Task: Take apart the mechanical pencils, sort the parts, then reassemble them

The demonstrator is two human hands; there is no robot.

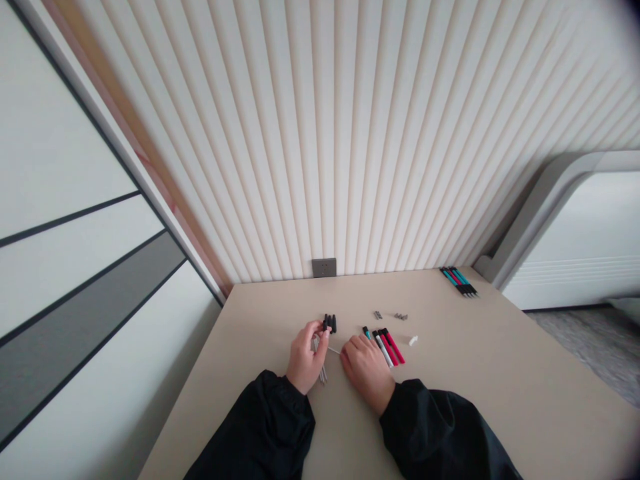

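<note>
My left hand [307,357] is closed in a pinch on a small black pen part [325,325], beside several more black pen parts [333,323] standing close together on the table. Below that hand lie several thin pale pen refills [323,375], partly hidden by it. A slim white pen refill [334,351] reaches from my closed right hand [367,368] toward the left one. Just right of the right hand are coloured pen barrels with black ends: a teal one [367,331], partly covered, a white one [384,350] and red ones [395,347].
Small metallic pen pieces [378,315] and another little group of metallic pieces [401,317] lie behind the barrels. A small white piece [413,341] is to their right. Several pens [459,282] lie in a row at the table's [450,373] far right corner. A socket [324,267] is on the wall.
</note>
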